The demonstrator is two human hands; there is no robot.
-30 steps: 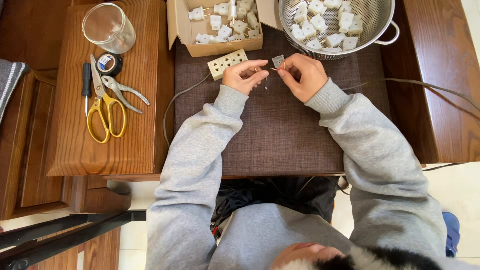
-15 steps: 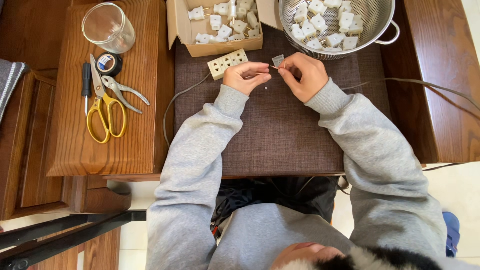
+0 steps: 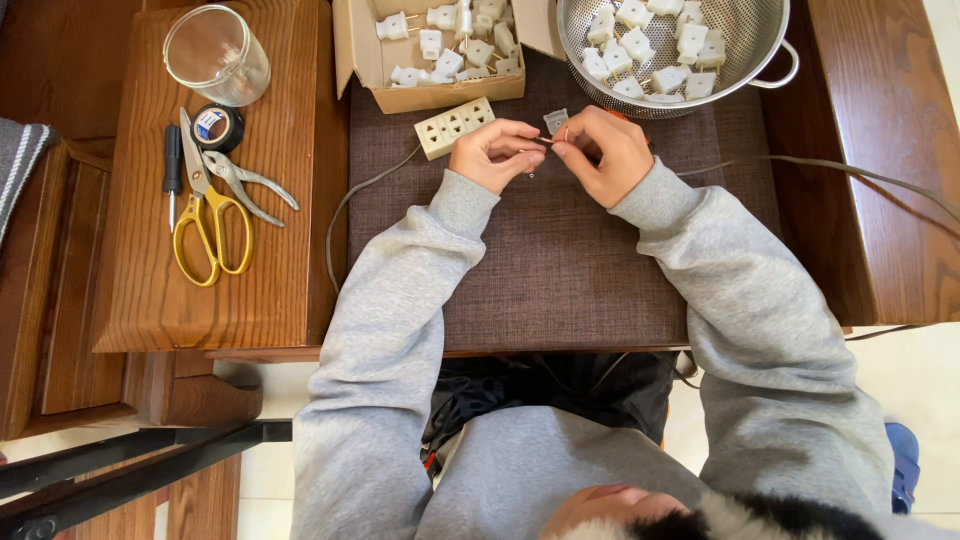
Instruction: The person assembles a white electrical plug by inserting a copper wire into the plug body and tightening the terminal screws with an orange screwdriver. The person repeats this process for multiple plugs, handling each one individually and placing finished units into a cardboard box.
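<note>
My left hand and my right hand meet over the brown mat, fingertips pinched together on a thin wire end. A small white plug part lies just beyond the fingertips. A cream power strip lies left of my left hand, its grey cord trailing down off the mat. I cannot tell which hand grips the wire more firmly; both pinch it.
A cardboard box and a metal colander hold several white plugs. On the wooden side table lie yellow scissors, pliers, a screwdriver, black tape and a glass jar. A grey cable runs right.
The hands stay in the same place with the fingertips working slightly at the wire; nothing else has moved.
</note>
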